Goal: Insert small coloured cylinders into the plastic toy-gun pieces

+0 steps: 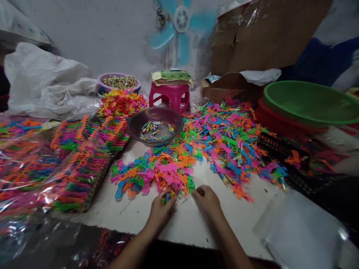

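Observation:
My left hand (pixel 162 211) is closed around several small striped cylinders (pixel 167 197), their coloured ends showing above the fingers. To its right, my right hand (pixel 208 201) is pinched at the near edge of a loose pile of bright plastic pieces (pixel 165 170), some shaped like toy pistols. A bit of green plastic (pixel 193 191) shows at its fingertips; the rest of that piece is hard to make out. Behind this pile, a dark metal bowl (pixel 155 127) holds more of the striped cylinders.
A larger heap of plastic pieces with cylinders (pixel 230 138) spreads to the right. Packed rows (pixel 81 173) under clear plastic stand left. Behind are a pink stool (pixel 169 91), a purple basin (pixel 99 80) and a fan (pixel 181 18). A green basin (pixel 308 101) sits right, above a clear bag (pixel 303 224).

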`<state>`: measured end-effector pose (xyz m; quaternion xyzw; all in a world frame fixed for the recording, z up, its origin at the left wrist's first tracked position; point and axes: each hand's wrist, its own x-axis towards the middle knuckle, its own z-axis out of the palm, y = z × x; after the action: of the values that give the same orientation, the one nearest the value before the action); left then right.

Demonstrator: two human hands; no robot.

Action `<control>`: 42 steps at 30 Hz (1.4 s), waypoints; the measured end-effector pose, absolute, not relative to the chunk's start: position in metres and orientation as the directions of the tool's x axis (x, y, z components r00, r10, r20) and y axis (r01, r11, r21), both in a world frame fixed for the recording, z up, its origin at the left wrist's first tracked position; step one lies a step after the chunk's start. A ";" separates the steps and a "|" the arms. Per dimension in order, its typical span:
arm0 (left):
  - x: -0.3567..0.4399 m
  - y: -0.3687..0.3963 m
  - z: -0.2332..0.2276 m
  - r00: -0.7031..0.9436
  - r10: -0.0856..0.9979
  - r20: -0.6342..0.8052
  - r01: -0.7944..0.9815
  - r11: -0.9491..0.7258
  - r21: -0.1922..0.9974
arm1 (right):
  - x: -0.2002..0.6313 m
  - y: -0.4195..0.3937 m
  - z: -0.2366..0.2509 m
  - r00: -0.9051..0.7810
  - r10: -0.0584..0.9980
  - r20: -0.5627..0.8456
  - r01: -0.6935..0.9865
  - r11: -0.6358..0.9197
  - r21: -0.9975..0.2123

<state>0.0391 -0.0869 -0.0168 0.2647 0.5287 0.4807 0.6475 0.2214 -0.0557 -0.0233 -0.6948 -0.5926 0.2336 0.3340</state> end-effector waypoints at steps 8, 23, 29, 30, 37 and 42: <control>0.032 -0.090 -0.011 -0.092 0.929 -0.358 -0.262 0.324 0.909 | 0.260 -0.070 -0.004 0.396 0.911 0.114 0.593 -0.159 -0.789; 0.049 -0.092 0.033 0.184 0.894 -0.408 -0.448 0.446 0.775 | 0.213 -0.106 -0.005 0.079 0.744 0.663 0.701 0.432 -0.568; 0.045 -0.093 0.026 0.040 0.918 -0.395 -0.461 0.368 0.807 | 0.196 -0.121 0.002 -0.326 0.659 0.678 0.570 0.709 -0.415; 0.045 -0.094 0.026 0.014 0.925 -0.381 -0.455 0.345 0.821 | 0.193 -0.122 0.005 -0.264 0.708 0.655 0.533 0.673 -0.513; 0.048 -0.100 0.035 0.079 0.951 -0.300 -0.256 0.310 0.916 | 0.175 -0.108 0.019 0.014 0.995 -0.103 -0.006 -0.103 -0.995; 0.044 -0.103 0.037 0.117 0.953 -0.280 -0.123 0.294 0.948 | 0.174 -0.105 0.028 0.252 0.967 -0.031 -0.039 -0.022 -0.999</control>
<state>0.0442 -0.1030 0.0371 0.4096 0.5063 0.4303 0.6250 0.1736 -0.1047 0.0281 -0.5572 -0.4166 0.4477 0.5617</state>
